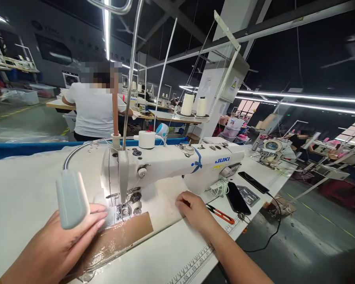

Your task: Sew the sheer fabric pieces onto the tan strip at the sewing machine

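Observation:
A white sewing machine (pixel 165 161) with a blue ribbon tied round its arm stands before me. My left hand (pixel 66 236) lies left of the presser foot (pixel 124 211), its fingers stretched toward the needle plate. A grey lamp head (pixel 72 201) on a bent metal neck hides part of that hand. Under its fingers runs a brown, tape-covered plate (pixel 121 240). Right of the needle area, my right hand (pixel 192 209) rests on the machine bed with its fingers curled together. Whether anything is between them is hidden. Orange thread snips (pixel 221 215) lie just right of that wrist.
Right of the machine are a coiled white cable (pixel 219 188), a black phone (pixel 238 199) and another phone (pixel 253 182) with a cord. A printed ruler (pixel 197 264) runs along the table's front edge. Thread cones (pixel 188 104) stand behind. A person in white (pixel 93 110) sits farther back.

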Action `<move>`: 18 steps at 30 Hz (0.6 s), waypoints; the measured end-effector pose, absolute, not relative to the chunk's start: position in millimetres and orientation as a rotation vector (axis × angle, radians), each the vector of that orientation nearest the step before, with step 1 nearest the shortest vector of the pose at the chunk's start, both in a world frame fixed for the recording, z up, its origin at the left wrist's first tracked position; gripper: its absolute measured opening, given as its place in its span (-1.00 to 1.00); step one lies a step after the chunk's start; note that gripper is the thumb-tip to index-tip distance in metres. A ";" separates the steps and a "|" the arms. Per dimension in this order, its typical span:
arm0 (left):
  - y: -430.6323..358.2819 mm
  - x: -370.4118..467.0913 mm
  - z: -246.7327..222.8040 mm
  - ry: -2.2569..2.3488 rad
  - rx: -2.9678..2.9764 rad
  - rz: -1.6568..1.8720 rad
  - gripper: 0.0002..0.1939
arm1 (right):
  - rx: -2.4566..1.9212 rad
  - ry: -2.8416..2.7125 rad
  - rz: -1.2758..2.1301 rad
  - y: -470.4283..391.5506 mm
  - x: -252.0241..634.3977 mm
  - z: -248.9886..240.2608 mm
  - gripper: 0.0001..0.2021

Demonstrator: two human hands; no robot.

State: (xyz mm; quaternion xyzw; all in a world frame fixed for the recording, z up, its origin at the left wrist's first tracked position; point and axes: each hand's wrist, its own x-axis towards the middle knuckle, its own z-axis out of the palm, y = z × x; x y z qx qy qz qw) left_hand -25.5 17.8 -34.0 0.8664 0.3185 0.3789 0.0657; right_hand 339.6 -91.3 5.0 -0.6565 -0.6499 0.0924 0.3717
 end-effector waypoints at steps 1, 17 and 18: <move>13.9 -23.9 -29.8 0.960 2.612 1.145 -0.74 | -1.673 -1.650 0.255 -91.7 340.3 5.7 -0.81; -39.9 17.5 11.3 0.535 2.528 0.673 -0.76 | -1.612 -1.740 0.420 -95.5 329.7 23.5 -0.87; -40.8 17.6 11.7 0.535 2.522 0.664 -0.76 | -1.629 -1.732 0.414 -92.4 329.7 21.6 -0.93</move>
